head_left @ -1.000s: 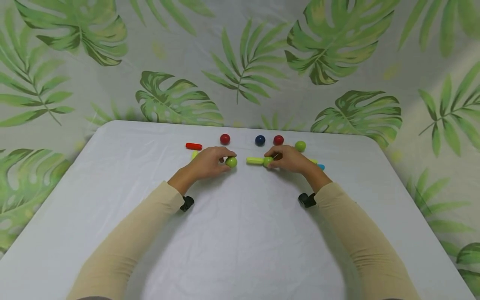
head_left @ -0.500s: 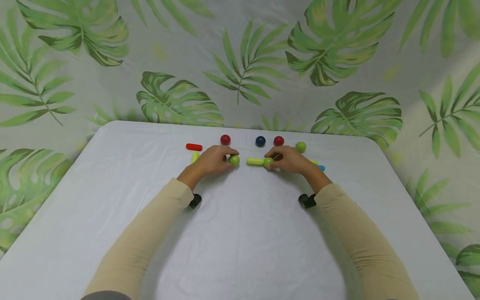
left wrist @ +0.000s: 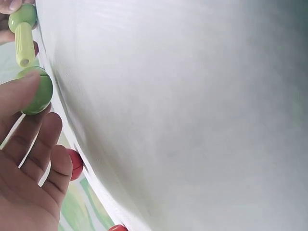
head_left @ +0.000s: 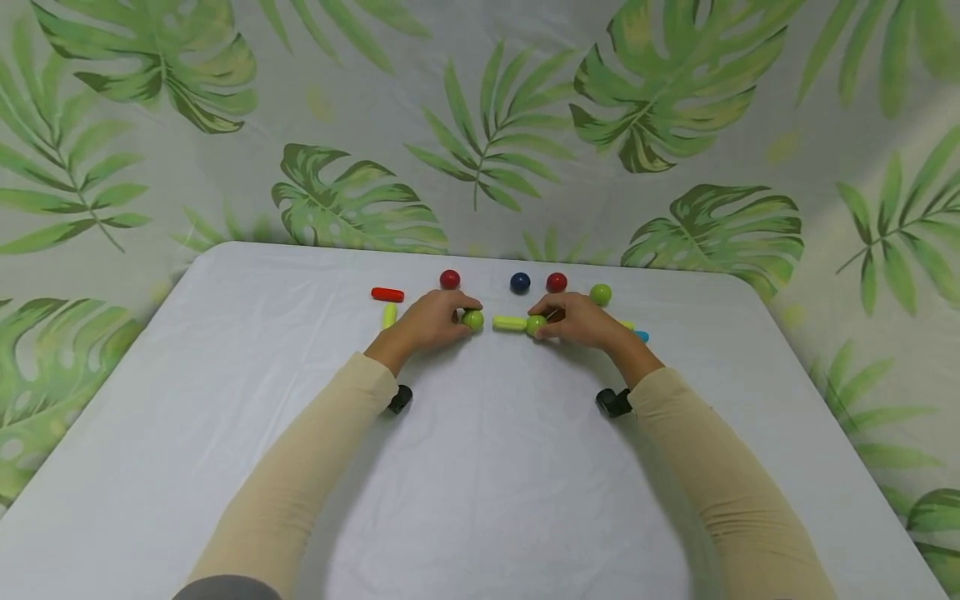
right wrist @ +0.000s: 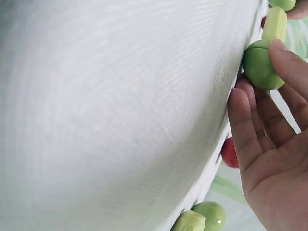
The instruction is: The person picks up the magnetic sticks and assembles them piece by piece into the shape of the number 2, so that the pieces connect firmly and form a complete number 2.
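My left hand (head_left: pixel 431 321) pinches a glossy green ball (head_left: pixel 472 320) between thumb and fingers, with its other fingers extended in the left wrist view. My right hand (head_left: pixel 583 319) holds a second green ball (right wrist: pixel 259 67) the same way. From that ball a ridged yellow-green stick (head_left: pixel 509 322) points left, joined to it or touching it. The stick's free end, with a small hole visible in the left wrist view, faces the left hand's ball (left wrist: pixel 41 96). A narrow gap separates the two in the head view.
Behind the hands lie a red ball (head_left: pixel 450 279), a dark blue ball (head_left: pixel 520 283), another red ball (head_left: pixel 557 282) and a green ball (head_left: pixel 600 294). A red stick (head_left: pixel 387 294) and a yellow stick (head_left: pixel 389 316) lie left. A blue piece (head_left: pixel 641 336) is partly hidden behind the right wrist.
My left hand has moved right with its green ball, closer to the stick's free end. The right hand, with its ball and the stick, stays in place.
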